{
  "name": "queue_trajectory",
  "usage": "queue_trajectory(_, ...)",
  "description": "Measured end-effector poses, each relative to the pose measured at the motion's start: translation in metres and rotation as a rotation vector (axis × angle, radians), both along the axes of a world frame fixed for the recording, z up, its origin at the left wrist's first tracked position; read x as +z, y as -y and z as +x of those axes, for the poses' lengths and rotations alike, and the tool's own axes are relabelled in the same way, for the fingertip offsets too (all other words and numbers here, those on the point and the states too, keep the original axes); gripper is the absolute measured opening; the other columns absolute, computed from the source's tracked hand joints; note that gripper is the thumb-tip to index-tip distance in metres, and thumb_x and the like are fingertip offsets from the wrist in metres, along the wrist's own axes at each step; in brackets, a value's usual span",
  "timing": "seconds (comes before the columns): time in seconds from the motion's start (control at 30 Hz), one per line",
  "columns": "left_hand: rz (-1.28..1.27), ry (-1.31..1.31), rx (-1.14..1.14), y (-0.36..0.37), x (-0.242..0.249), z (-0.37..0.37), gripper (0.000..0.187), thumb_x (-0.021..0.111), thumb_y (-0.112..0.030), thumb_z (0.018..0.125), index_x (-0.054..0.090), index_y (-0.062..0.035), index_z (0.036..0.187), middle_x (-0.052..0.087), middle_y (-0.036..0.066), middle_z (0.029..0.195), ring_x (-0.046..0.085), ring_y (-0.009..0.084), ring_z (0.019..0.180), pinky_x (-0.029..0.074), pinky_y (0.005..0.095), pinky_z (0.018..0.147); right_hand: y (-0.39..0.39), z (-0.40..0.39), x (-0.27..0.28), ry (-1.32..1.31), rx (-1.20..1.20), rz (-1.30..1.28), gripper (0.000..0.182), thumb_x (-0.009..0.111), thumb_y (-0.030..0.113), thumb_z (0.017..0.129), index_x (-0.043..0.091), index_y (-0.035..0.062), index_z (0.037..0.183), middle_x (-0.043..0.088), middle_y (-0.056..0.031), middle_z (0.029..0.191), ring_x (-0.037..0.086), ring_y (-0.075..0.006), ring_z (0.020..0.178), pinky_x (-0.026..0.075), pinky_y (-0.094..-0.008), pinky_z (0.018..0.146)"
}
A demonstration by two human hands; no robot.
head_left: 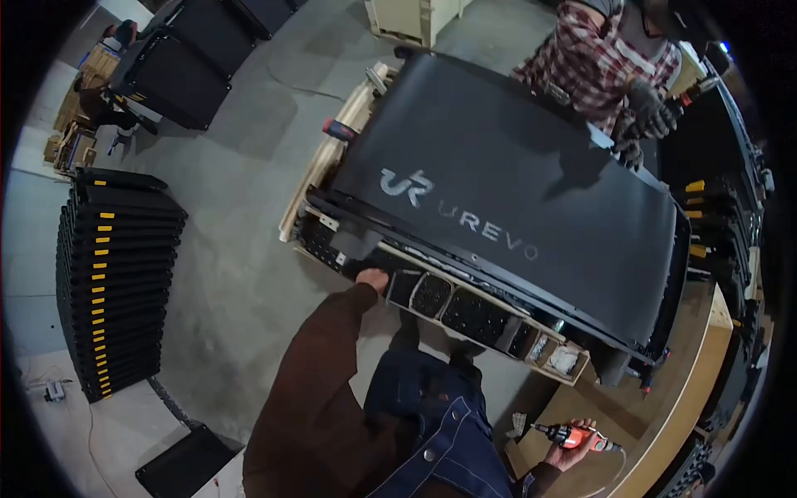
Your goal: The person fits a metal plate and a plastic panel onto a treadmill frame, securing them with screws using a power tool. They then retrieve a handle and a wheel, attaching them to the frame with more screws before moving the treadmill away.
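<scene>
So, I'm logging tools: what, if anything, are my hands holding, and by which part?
Right hand: orange power driver, held around its body. Left hand: beside the parts tray; whether it holds anything cannot be told.

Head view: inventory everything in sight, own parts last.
belt: 1, black, UREVO-lettered, centre
rail: 1, pale wood, left of belt
tool: 1, red and dark, at rail
bins: several, dark and wood, along belt's near edge
driver: 1, orange and black, lower right
stack: 1, black and yellow, left
parts: several, black and yellow, right edge
units: several, black, upper left
crate: 1, pale, top
panel: 1, black, lower left
worktop: 1, brown, lower right
co-worker: 1, plaid shirt, upper right
people: at least 2, dark-clothed, upper left
garment: 1, blue denim, bottom centre
left hand: 1, brown sleeve, at bins
right hand: 1, brown sleeve, around driver
</scene>
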State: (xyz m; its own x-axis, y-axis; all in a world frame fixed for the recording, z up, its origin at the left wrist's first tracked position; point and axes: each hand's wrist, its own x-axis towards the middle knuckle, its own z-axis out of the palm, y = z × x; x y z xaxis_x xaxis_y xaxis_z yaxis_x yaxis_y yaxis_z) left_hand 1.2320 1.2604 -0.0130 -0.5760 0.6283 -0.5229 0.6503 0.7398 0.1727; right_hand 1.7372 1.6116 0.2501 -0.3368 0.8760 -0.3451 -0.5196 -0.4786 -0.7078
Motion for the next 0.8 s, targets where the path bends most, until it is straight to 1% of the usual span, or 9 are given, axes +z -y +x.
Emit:
queue_trajectory(0.07,-0.014,0.041,0.072,0.003,0.001,-0.01,0.016,0.059,-0.012,0.087,0.074,-0.0069,0.09,0.073,0.016,0.097,0.072,0.0347,0.09,0.058,0.0499,0.075,-0.005,0.0,-0.001,0.08,-0.092,-0.032,0.035,0.06,0.023,0.101,0.054,0.0045,0.129,0.061,-0.0072,0.113,0.062,-0.0219,0.098,0.052,-0.04,0.094)
queue_trajectory(0.1,0.212,0.073,0.581,0.007,-0.03,-0.01,0.009,0.069,-0.015,0.08,0.07,-0.0057,0.081,0.071,0.019,0.089,0.069,0.0399,0.086,0.057,0.0488,0.073,-0.005,-0.023,0.01,0.124,-0.192,-0.13,0.035,0.059,0.023,0.101,0.053,0.0065,0.131,0.062,-0.0065,0.115,0.062,-0.0218,0.099,0.053,-0.0403,0.093)
queue_trajectory(0.2,0.138,-0.007,0.366,0.012,0.01,-0.008,0.022,0.07,-0.02,0.086,0.068,-0.0041,0.102,0.071,0.02,0.095,0.072,0.0349,0.084,0.058,0.0449,0.072,-0.021,-0.123,-0.022,-0.052,0.01,-0.09,0.034,0.059,0.023,0.101,0.052,0.0065,0.131,0.06,-0.0063,0.114,0.06,-0.0215,0.099,0.052,-0.0399,0.093)
queue_trajectory(0.27,0.42,0.638,0.835,0.001,0.044,0.005,0.025,0.073,-0.029,0.089,0.067,-0.0063,0.099,0.068,0.009,0.082,0.067,0.0199,0.069,0.055,0.0342,0.061,-0.032,-0.169,-0.02,-0.147,0.134,-0.031,0.034,0.059,0.022,0.101,0.052,0.0065,0.13,0.059,-0.0062,0.113,0.059,-0.0213,0.099,0.051,-0.0395,0.094)
queue_trajectory(0.33,0.689,1.173,1.05,-0.023,0.077,0.032,0.034,0.074,-0.039,0.091,0.065,-0.0068,0.096,0.056,0.0,0.07,0.053,0.0078,0.059,0.043,0.0256,0.052,-0.037,-0.195,-0.011,-0.214,0.226,0.025,0.034,0.059,0.022,0.101,0.051,0.0064,0.13,0.057,-0.0061,0.113,0.057,-0.021,0.099,0.049,-0.0391,0.094)
queue_trajectory(0.47,0.886,1.14,0.808,-0.086,0.207,0.101,0.033,0.07,-0.038,0.095,0.064,-0.0058,0.095,0.051,-0.003,0.066,0.047,0.0054,0.057,0.033,0.0246,0.05,-0.037,-0.216,0.017,-0.302,0.344,0.122,0.033,0.059,0.022,0.1,0.049,0.0064,0.129,0.054,-0.0058,0.111,0.054,-0.0205,0.099,0.047,-0.0384,0.095)
queue_trajectory(0.53,1.138,1.29,0.866,-0.123,0.21,0.137,0.024,0.064,-0.03,0.1,0.064,-0.0065,0.094,0.056,-0.002,0.068,0.053,0.0058,0.058,0.04,0.0238,0.051,-0.034,-0.158,0.053,-0.238,0.304,0.182,0.033,0.059,0.021,0.1,0.048,0.0063,0.128,0.052,-0.0056,0.11,0.052,-0.0203,0.099,0.046,-0.038,0.096)
queue_trajectory(0.63,1.286,1.581,0.862,-0.155,0.253,0.167,0.019,0.059,-0.024,0.102,0.063,-0.0049,0.101,0.061,0.001,0.078,0.059,0.0099,0.065,0.049,0.0262,0.057,-0.039,-0.181,0.077,-0.42,0.409,0.218,0.034,0.062,0.019,0.098,0.047,0.0084,0.127,0.049,-0.0075,0.113,0.05,-0.0233,0.104,0.041,-0.0416,0.1)
queue_trajectory(0.8,1.328,1.537,0.758,-0.184,0.297,0.198,0.017,0.06,-0.019,0.102,0.059,-0.0038,0.11,0.065,0.006,0.096,0.066,0.0153,0.084,0.056,0.0313,0.077,-0.052,-0.188,0.089,-0.546,0.475,0.207,0.038,0.064,0.026,0.098,0.05,0.01,0.129,0.059,-0.01,0.116,0.06,-0.0252,0.101,0.044,-0.0453,0.101)
